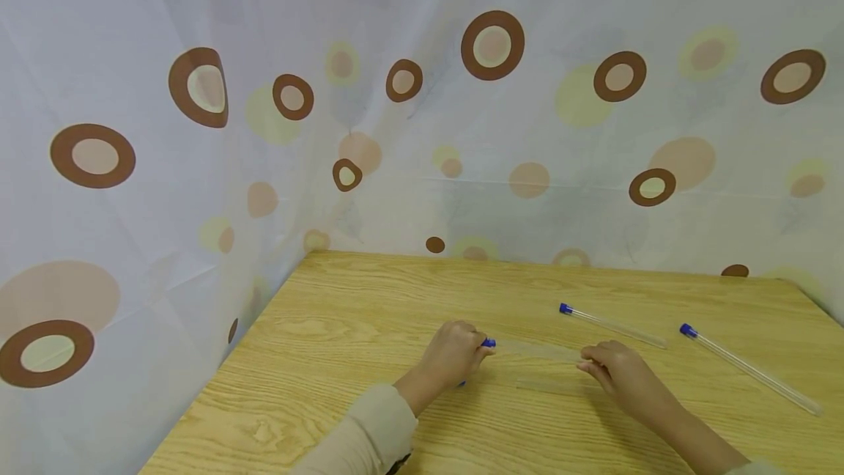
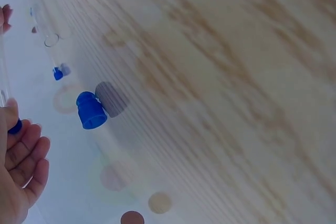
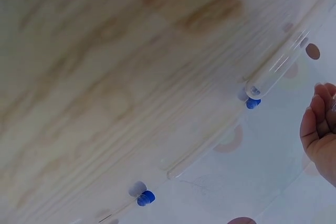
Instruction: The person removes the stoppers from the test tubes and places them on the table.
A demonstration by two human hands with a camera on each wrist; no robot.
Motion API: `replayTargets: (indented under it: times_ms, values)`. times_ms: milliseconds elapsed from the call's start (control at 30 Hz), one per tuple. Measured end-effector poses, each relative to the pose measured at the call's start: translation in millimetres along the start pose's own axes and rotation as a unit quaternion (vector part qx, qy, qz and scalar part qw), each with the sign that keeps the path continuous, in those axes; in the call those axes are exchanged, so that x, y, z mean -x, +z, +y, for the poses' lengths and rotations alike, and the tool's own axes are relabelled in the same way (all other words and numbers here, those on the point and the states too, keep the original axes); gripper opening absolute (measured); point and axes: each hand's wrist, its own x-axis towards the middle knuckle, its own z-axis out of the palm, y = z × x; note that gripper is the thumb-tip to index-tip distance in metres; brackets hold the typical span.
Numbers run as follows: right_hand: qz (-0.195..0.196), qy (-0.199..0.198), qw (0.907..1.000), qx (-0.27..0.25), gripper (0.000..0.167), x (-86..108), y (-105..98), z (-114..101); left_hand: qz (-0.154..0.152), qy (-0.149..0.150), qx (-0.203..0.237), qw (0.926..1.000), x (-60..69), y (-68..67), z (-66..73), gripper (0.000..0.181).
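Note:
Both hands hold a clear test tube (image 1: pixel 537 349) level above the table. My left hand (image 1: pixel 453 352) pinches its left end, where a blue cap (image 1: pixel 489 343) shows between the fingers. The fingertips of my right hand (image 1: pixel 620 374) pinch the opposite end. Below it, an uncapped test tube (image 1: pixel 550 386) lies on the table, its ring-shaped open end (image 2: pixel 51 40) visible in the left wrist view. A loose blue cap (image 2: pixel 92 111) lies near that tube; in the head view the left hand mostly hides it. The right hand (image 3: pixel 321 129) is partly cut off in the right wrist view.
Two blue-capped test tubes lie slanted on the wooden table (image 1: pixel 316 387): one tube (image 1: pixel 616 328) behind the right hand, another tube (image 1: pixel 752 371) farther right. A white curtain (image 1: pixel 395 211) with brown circles stands along the table's back and left edges.

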Motion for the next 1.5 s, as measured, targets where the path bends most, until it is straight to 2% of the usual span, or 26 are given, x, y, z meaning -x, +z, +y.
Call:
replayTargets:
  times_ms: [300,633,1033,1167,1367,1500]
  values:
    - [-0.001,0.009,1.0000,0.000,0.006,-0.9,-2,-3,-0.009,-0.031,-0.031,0.9990,0.7,-2.2,5.1,0.022]
    - [-0.006,0.020,0.9998,0.001,0.008,-1.4,-4,-4,-0.025,-0.064,-0.046,0.9966,-1.1,-5.5,9.5,0.026]
    - [-0.014,0.030,0.9994,0.002,0.008,1.6,-4,-5,-0.046,-0.078,-0.050,0.9946,-1.1,-4.4,11.9,0.027]
    - [-0.014,0.021,0.9997,-0.002,0.007,1.9,-4,-4,-0.043,-0.067,-0.042,0.9959,-0.1,-4.1,10.2,0.025]
    - [-0.024,-0.022,0.9993,-0.020,0.004,0.4,-9,-1,-0.039,-0.013,-0.039,0.9984,4.5,-2.5,-0.3,0.024]
    - [-0.029,-0.021,0.9988,-0.033,0.005,-0.6,-13,2,-0.034,0.003,-0.029,0.9990,8.6,-0.1,-8.2,0.020]
